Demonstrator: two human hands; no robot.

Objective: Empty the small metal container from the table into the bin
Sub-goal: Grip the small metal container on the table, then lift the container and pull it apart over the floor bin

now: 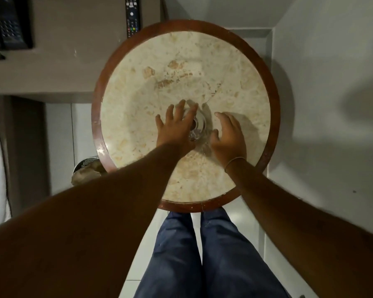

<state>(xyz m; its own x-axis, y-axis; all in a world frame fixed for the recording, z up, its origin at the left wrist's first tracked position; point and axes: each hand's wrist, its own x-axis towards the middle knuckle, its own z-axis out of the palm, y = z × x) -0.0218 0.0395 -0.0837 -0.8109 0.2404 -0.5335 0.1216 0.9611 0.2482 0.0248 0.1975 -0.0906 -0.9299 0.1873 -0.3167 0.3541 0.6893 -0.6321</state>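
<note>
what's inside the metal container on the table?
Cannot tell. The small metal container sits mid-table, blurred; only a dark centre shows. The left hand covers its left side; the right hand hovers alongside.

The round marble-topped bench with a red-brown wooden rim (271,117) lies bare except at its centre, where the small shiny metal container (197,127) sits flanked closely by the left hand (174,127) and right hand (229,138). The perforated metal bin (85,168) stands on the floor just beside the bench's near-left edge, partly tucked under the rim, with the left forearm crossing above it.
</note>
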